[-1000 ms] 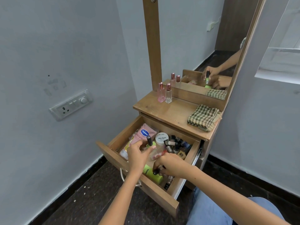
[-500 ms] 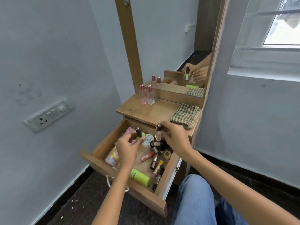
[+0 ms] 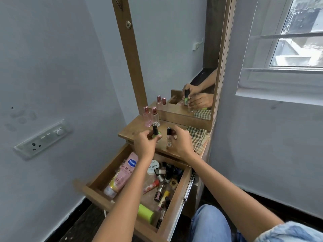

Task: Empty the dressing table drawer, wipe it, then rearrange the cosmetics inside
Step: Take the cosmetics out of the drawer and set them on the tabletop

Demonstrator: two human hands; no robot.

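- Left hand (image 3: 145,142): fingers curled round one green nail polish bottle (image 3: 155,133), pinched at the body; black cap up, long axis near vertical, over the dressing table top (image 3: 134,131).
- Right hand (image 3: 180,142): fingers curled round one clear nail polish bottle (image 3: 168,138); black cap up, long axis vertical, base at or just above the top; contact not resolvable.
- Held bottles: two, side by side, apart, each just inboard of its holding hand.
- Beyond the left grip: two pink-capped perfume bottles (image 3: 151,117), upright, touching or nearly so.
- Right of the right grip: one checked cloth (image 3: 198,137), folded, on the top.
- Below both wrists: open drawer (image 3: 97,191), with one pink Vaseline tube (image 3: 122,175) lying lengthwise, one white nail polish remover jar (image 3: 153,167), one green tube (image 3: 146,213), plus a cluster of small bottles, count not resolvable.
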